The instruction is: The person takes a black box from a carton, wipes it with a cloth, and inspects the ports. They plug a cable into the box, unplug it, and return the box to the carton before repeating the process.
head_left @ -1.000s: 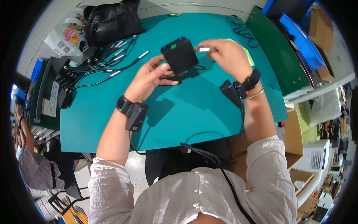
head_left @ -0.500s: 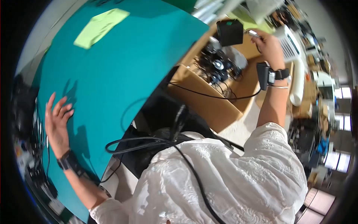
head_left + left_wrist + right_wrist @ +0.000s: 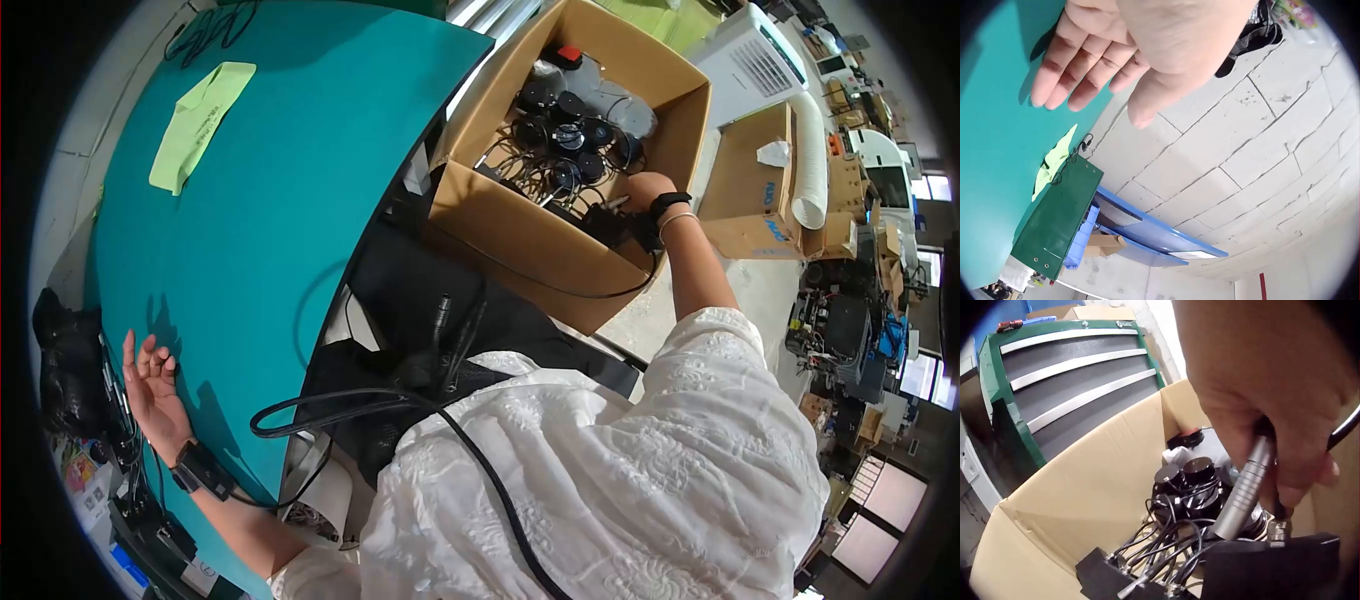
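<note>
My right hand [image 3: 648,192] reaches down inside a cardboard box [image 3: 535,240], gripping a black cable with a ribbed silver metal connector [image 3: 1244,494]. A square black case [image 3: 1272,565] hangs just below the fingers in the right wrist view, the cable joined to its top by a metal fitting. Beneath lie several round black devices [image 3: 567,138] with tangled cables, and more black cases [image 3: 1102,575] with cables attached. My left hand [image 3: 155,395] is over the teal table [image 3: 270,180], palm turned up and fingers relaxed, holding nothing.
A yellow-green sheet [image 3: 200,130] lies on the table. Behind the cardboard box in the right wrist view stands a green-framed drawer cabinet [image 3: 1079,381]. Another carton [image 3: 740,190] sits on the floor to the right. A black bag [image 3: 70,370] is at the far left.
The left hand has let go of the black case. My right hand has carried it by its cable from above the table, rightward and down into the cardboard box. The head view has turned right.
</note>
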`<state>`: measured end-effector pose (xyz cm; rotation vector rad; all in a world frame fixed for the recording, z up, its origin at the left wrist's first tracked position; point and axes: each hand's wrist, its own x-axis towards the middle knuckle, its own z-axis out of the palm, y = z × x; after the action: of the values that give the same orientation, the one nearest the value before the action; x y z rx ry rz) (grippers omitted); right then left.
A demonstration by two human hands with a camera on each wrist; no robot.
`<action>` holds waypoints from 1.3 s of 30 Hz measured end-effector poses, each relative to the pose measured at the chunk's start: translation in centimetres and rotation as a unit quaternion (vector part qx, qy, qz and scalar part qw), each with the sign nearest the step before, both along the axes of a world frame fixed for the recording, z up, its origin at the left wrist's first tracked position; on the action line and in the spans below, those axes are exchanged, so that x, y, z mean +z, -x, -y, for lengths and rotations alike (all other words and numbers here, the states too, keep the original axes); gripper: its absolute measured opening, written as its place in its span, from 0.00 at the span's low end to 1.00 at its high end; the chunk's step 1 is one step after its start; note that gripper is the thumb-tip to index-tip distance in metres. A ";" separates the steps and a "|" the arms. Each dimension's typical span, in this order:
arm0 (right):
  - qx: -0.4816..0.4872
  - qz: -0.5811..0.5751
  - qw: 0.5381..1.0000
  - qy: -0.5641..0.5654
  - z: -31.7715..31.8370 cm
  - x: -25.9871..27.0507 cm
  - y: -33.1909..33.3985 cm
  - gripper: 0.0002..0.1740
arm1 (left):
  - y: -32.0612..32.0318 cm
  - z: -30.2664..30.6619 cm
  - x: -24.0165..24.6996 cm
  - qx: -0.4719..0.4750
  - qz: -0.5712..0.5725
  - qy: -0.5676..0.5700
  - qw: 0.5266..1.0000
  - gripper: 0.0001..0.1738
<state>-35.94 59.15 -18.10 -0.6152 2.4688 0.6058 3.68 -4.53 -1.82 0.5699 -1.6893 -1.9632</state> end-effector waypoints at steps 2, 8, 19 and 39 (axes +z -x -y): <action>0.062 0.107 0.992 0.025 1.0 -0.9 0.3 0.15 | 0.1 -0.3 0.0 0.012 -0.003 0.011 1.000 0.33; 0.080 0.114 0.990 -0.032 1.1 -4.6 0.2 0.13 | 0.5 -1.5 0.6 0.007 0.004 0.037 0.999 0.32; -0.027 0.206 0.978 -0.001 -0.3 -8.3 1.4 0.19 | 1.0 -3.2 1.8 0.028 -0.002 0.026 0.999 0.26; 0.366 -0.030 0.700 0.612 41.0 24.8 -11.8 0.09 | -23.9 4.5 3.0 0.601 0.446 0.391 0.536 0.30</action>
<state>-24.18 18.11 6.68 -2.1176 2.2956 -0.9831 27.57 -8.99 1.17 1.8217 -1.5273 0.2454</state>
